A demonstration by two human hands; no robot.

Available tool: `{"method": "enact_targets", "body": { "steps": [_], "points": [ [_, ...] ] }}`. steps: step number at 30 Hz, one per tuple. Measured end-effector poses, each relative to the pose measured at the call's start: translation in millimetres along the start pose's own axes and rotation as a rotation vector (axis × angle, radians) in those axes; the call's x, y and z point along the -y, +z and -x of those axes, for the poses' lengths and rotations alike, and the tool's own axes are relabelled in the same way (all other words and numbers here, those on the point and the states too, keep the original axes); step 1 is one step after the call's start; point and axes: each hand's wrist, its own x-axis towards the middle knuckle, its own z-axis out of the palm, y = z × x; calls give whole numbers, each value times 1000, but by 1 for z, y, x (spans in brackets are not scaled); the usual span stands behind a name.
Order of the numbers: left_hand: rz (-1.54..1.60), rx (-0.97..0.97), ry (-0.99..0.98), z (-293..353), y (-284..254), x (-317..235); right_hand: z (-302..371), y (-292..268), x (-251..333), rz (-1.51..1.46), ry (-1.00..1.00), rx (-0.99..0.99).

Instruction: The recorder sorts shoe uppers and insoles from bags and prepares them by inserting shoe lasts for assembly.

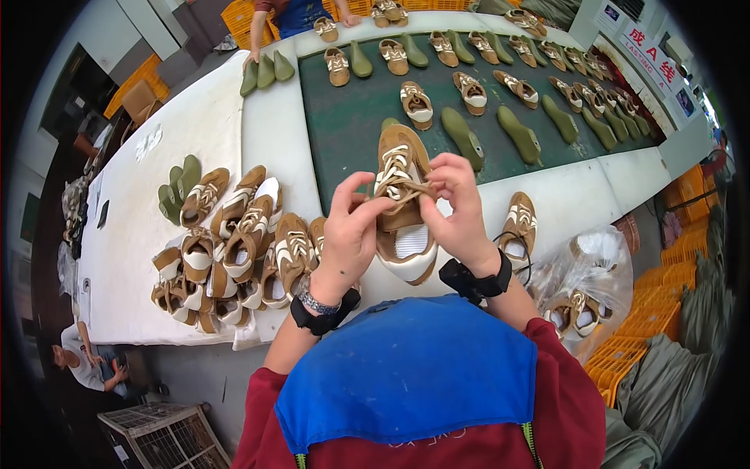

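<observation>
A brown and white sneaker (412, 256) stands in front of me with its toe pointing away and its heel toward me. Both ends of its brown shoelace (405, 190) are up over the tongue. My left hand (349, 228) pinches the lace from the left side, thumb against fingers. From the right, my right hand (459, 213) pinches the lace too, close to the left fingertips. Whether the lace is knotted there is hard to make out. Another brown sneaker (519, 223) rests on the table beside my right wrist, with a thin dark cord across it.
A pile of sneakers (248, 230) lies at my left, with green shoe lasts (181, 186) behind it. A green belt (351, 117) carries rows of sneakers and lasts. Plastic-wrapped sneakers (582, 309) and orange crates (625, 352) stand at right. Across the table, a person's hand (251, 59) is near more lasts.
</observation>
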Motion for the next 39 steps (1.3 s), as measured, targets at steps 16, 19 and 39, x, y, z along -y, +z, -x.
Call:
{"method": "enact_targets", "body": {
  "steps": [16, 19, 39],
  "points": [
    [-378, -77, -78, 28, -20, 33, -19, -1, -30, 400, 138, 674],
    [-375, 70, -177, 59, -34, 56, -72, -1, -73, 416, 249, 765],
    [-581, 286, -523, 138, -37, 100, -115, 136, -374, 553, 481, 565]
  ]
}}
